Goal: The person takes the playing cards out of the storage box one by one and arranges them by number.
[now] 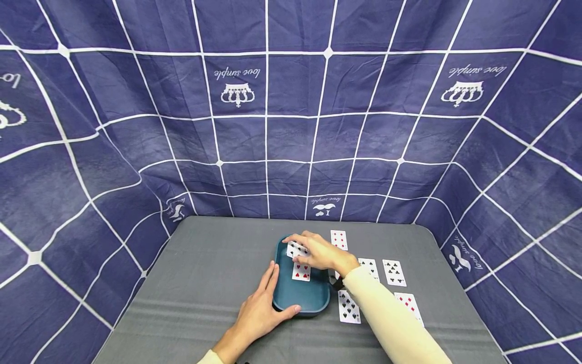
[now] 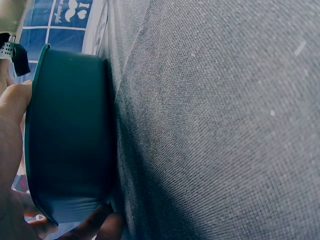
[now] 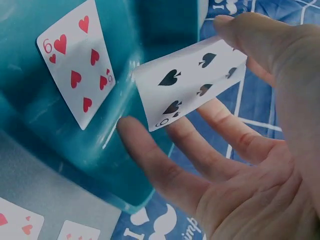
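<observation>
A blue-green tray (image 1: 302, 302) lies on the grey table. My left hand (image 1: 260, 309) rests against its near left corner, thumb at the near rim and fingers spread along the left side. In the left wrist view the thumb touches the rim above the tray's outer wall (image 2: 70, 130). Over the far part of the tray, my right hand (image 1: 320, 251) pinches a six of spades (image 3: 187, 85) between thumb and fingers, the card tilted. A six of hearts (image 3: 75, 70) lies face up in the tray, its far end covered by the right hand in the head view.
Right of the tray several playing cards lie face up, among them a diamonds card (image 1: 338, 238) at the back, a clubs card (image 1: 394, 273) and a spades card (image 1: 348, 307). The right forearm covers parts of some. A blue gridded cloth (image 1: 291, 136) hangs around the table.
</observation>
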The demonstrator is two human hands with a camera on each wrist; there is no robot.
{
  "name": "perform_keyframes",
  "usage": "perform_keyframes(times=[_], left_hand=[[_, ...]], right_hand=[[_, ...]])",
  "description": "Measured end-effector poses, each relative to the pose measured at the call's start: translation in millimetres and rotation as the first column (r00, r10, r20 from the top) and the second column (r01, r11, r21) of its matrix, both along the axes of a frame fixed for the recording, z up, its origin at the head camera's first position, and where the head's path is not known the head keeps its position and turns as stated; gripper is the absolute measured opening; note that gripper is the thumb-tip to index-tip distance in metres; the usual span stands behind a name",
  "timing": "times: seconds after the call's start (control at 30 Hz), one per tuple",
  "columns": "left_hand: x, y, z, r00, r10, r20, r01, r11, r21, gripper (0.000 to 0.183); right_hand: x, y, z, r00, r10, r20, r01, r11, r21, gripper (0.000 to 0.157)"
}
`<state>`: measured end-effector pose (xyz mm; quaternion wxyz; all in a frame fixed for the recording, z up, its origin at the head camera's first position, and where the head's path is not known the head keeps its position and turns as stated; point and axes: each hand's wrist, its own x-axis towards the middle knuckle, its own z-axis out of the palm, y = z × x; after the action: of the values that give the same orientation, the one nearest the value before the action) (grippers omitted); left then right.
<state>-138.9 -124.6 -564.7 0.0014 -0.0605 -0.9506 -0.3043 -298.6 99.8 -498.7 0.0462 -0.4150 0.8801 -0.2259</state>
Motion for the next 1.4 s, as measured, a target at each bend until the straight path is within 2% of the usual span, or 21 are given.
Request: perform_keyframes(times=[0.2,0.3,0.67,0.83,1.0,1.1,1.2,1.4], left_hand=[[0.8,0,-0.3,1.0,0.002,-0.009,-0.002,1.0,0.001,0.129],[0.6,0,-0.8,1.0,0.003,-0.013,-0.003,1.0,0.0,0.13],[-1.0,0,-1.0,1.0,0.008,-0.016,-0.008,1.0,-0.005,0.13],[-0.1,1,-0.6,1.0,0.01,-0.019,-0.01,1.0,-0.005,0.13],[-1.1,1,-1.3,1.0,0.011,-0.016,-0.011,1.0,-0.007,0.131],[-3.0,1,-0.7,0.999,0.013,-0.029,-0.013,1.0,-0.007,0.131],[-4.4,0,-0.4,0.999,0.014,-0.032,-0.015,1.0,-0.008,0.131],[-1.7,0,-3.2,1.0,0.015,-0.006,-0.015,1.0,-0.007,0.13]], right_hand=[[-0.8,11,3.6,1.0,-0.022,0.0,0.022,0.999,-0.033,0.05],[-0.8,16,5.3,0.999,-0.042,0.012,0.043,0.998,-0.047,0.057],[-3.9,37,10.3,0.997,-0.079,0.004,0.079,0.996,-0.043,0.097],[-6.4,50,10.1,0.995,-0.089,0.052,0.093,0.992,-0.084,0.1],[-11.4,62,8.6,0.991,-0.081,0.105,0.1,0.976,-0.193,0.101],[-15.5,69,8.0,0.993,-0.102,0.055,0.112,0.969,-0.219,0.101],[-18.0,76,5.9,0.987,-0.162,0.002,0.159,0.967,-0.197,0.102],[-20.0,96,-5.2,0.972,-0.233,-0.043,0.221,0.958,-0.181,0.102]])
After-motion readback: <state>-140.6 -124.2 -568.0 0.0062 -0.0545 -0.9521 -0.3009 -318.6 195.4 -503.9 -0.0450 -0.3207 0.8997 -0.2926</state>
